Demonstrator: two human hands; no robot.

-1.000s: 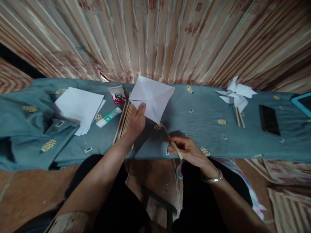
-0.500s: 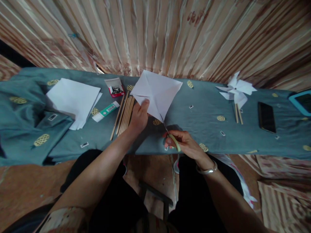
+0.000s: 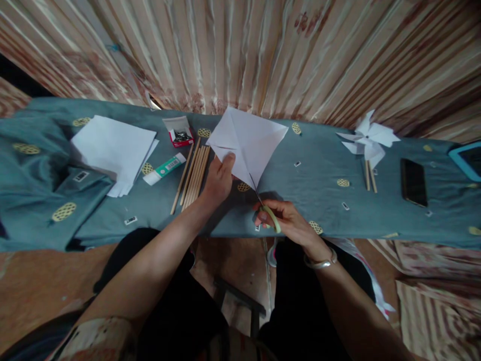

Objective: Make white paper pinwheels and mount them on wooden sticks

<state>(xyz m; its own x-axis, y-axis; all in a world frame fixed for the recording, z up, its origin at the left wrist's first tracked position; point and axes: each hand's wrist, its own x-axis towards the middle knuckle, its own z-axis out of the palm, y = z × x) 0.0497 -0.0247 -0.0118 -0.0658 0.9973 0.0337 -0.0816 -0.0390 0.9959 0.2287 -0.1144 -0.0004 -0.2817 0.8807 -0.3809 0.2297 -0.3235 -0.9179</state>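
A square sheet of white paper, creased along its diagonals, is pinched at its left side by my left hand, thumb on top. One slit runs inward from the sheet's left corner. My right hand grips scissors with pale green handles. Their blades meet the sheet's near corner, along the crease there. Just left of my left hand lie several thin wooden sticks side by side.
Left on the teal cloth-covered table are a stack of white paper, a green-and-white box and a small red box of metal pieces. Right stand a paper pinwheel, two short sticks, a phone and a blue-edged device.
The sheet and my left hand have shifted slightly right in view. The scissors stay at the near corner, still in my right hand.
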